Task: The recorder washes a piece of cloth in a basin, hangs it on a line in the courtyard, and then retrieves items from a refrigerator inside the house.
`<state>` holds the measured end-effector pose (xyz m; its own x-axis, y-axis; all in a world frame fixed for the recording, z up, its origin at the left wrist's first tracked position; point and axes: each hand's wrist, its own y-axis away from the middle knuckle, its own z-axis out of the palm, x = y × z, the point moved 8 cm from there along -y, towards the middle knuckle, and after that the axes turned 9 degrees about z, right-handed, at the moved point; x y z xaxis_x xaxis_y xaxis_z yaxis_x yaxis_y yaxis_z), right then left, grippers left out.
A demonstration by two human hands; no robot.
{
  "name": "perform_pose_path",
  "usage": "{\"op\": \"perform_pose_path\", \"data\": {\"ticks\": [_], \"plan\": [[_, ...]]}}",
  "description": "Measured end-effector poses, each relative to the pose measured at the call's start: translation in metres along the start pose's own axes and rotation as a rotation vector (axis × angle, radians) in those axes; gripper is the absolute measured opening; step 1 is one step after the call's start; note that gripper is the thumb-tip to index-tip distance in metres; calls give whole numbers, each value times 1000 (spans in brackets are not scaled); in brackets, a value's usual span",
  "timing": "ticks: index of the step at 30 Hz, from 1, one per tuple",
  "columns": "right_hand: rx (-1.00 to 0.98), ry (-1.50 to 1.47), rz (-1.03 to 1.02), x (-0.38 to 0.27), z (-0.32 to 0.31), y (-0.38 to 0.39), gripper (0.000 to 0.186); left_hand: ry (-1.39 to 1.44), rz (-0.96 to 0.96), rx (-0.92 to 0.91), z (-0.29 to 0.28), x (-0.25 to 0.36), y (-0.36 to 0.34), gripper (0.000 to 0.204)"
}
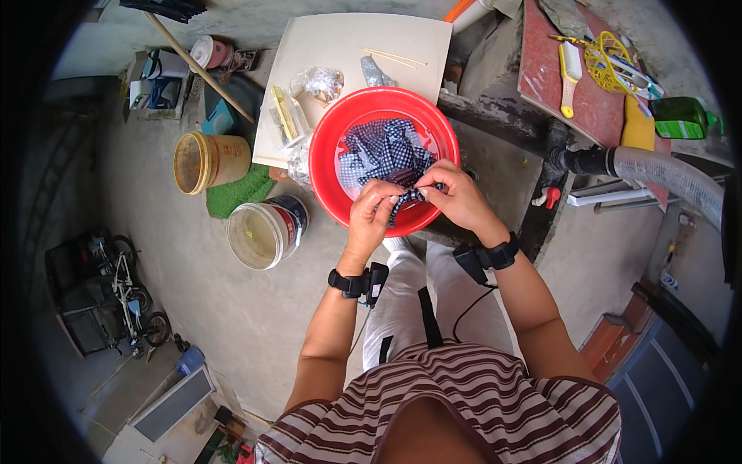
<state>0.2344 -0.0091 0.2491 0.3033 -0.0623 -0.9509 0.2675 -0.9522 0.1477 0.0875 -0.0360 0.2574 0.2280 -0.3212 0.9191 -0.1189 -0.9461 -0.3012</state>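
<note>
A red plastic basin (328,155) holds dark blue-and-white checked cloth (375,147) lying in a wet heap. Over the basin's near side, my left hand (375,205) pinches an edge of the cloth between thumb and fingers. Just to its right, my right hand (444,189) grips the same bunched edge, its fingertips close to those of my left. The basin sits at the front of a pale board (294,46), beside a clear plastic box (282,116), crumpled plastic bags (315,83) and thin sticks (394,58).
Two buckets, one yellowish (189,158) and one white (255,240), stand left of me near a wooden pole (193,58). A red slab (533,77) bears brushes and a green bottle (680,118) at right, above a large hose (657,170). A small bicycle (124,286) stands at far left.
</note>
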Motion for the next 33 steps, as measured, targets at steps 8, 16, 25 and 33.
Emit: {"op": "perform_pose_path", "data": {"ticks": [8,16,25,33], "plan": [[112,112,1,-9,0,-5,11,89,-97,-251,21,2,0,7],[81,-25,-58,-6,6,-10,12,22,-110,-154,18,1,1,12],[-126,-106,156,22,21,-13,10,152,-140,-126,18,-10,6,13],[-401,-306,166,34,37,-7,4,194,-149,-151,19,-12,8,18]]}}
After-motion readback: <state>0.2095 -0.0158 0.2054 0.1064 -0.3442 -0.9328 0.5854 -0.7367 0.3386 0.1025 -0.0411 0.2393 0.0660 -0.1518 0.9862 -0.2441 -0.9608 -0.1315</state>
